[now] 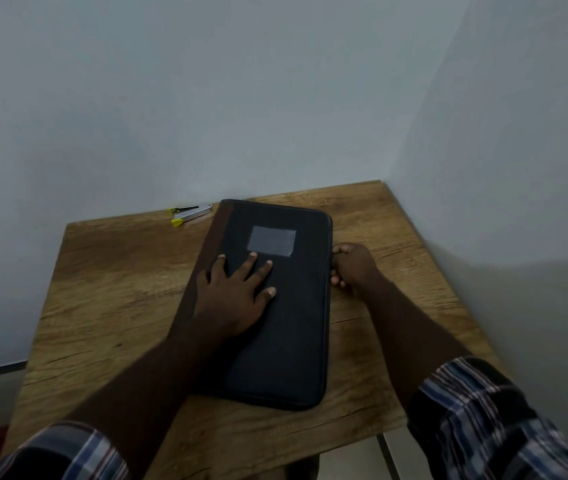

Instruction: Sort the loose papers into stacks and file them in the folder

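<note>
A: Head view, from the left: a yellow-tipped stapler (190, 214) by the wall, then the left hand (234, 295) flat, fingers spread, on the closed black folder (277, 341) mid-tabletop (102, 289).

B: Label (271, 241)?

A: Grey, seemingly blank. The right hand (351, 265) grips the folder's right edge.

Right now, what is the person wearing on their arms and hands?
Both hands, left hand and right hand, are bare: no gloves, rings or watch visible. The forearms are uncovered. Each arm has a plaid sleeve, left sleeve and right sleeve, in blue, white and dark stripes, pushed up toward the elbow.
</note>
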